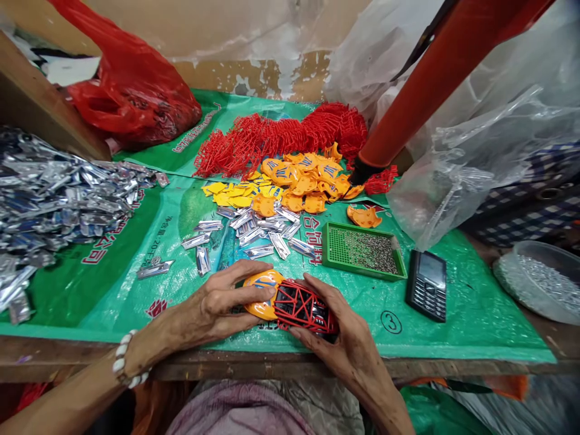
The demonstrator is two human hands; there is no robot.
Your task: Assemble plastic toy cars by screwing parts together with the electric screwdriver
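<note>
Near the front edge of the table, both hands grip a small toy car body (304, 307) with a red cage frame over black parts. My left hand (222, 299) has its fingers on the orange hood piece (263, 295) at the car's left end. My right hand (342, 326) wraps round the car's right end, thumb and fingers on opposite sides. Silver parts (258, 232) lie just beyond the hands, with yellow pieces (235, 194), a heap of orange hoods (308, 172) and a pile of red cage frames (290, 136) behind.
A green tray of screws (333, 261) and a black keypad phone (427, 287) lie to the right, near a clear tub (539, 284). A red pole (417, 84) slants down to the table. Silver parts (67, 193) are heaped left, below a red bag (131, 96).
</note>
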